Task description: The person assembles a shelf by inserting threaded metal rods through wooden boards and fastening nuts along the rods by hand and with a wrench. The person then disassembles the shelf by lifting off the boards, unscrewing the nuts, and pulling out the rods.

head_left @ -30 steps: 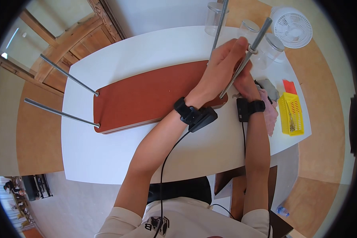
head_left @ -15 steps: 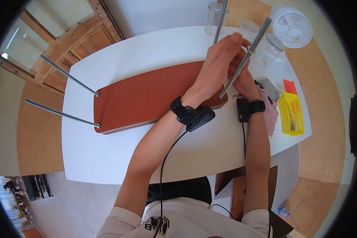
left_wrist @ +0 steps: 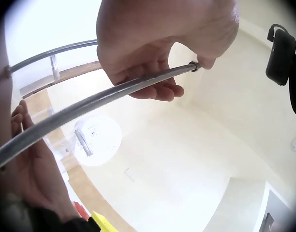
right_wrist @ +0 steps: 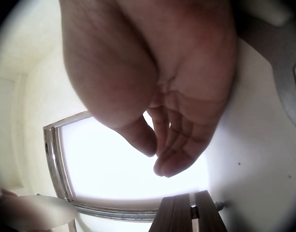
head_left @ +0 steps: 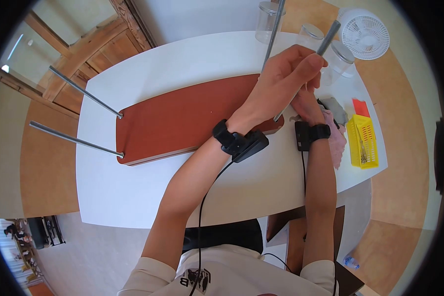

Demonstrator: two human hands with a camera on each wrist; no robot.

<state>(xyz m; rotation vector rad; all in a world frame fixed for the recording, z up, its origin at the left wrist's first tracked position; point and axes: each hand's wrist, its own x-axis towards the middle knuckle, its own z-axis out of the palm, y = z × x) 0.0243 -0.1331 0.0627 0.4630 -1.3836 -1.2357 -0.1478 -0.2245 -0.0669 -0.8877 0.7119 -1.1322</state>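
Left hand [head_left: 284,78]: gripped a metal rod [head_left: 329,38] on the red board [head_left: 187,116]. Right hand [head_left: 308,107]: was open nearby, fingers loose.

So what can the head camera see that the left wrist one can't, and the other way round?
Only head: the printed shirt and the two left-end rods.
Only left wrist: the little metal ring on the rod by the left thumb.
Both: that rod, the left hand, the right hand and the yellow basket.
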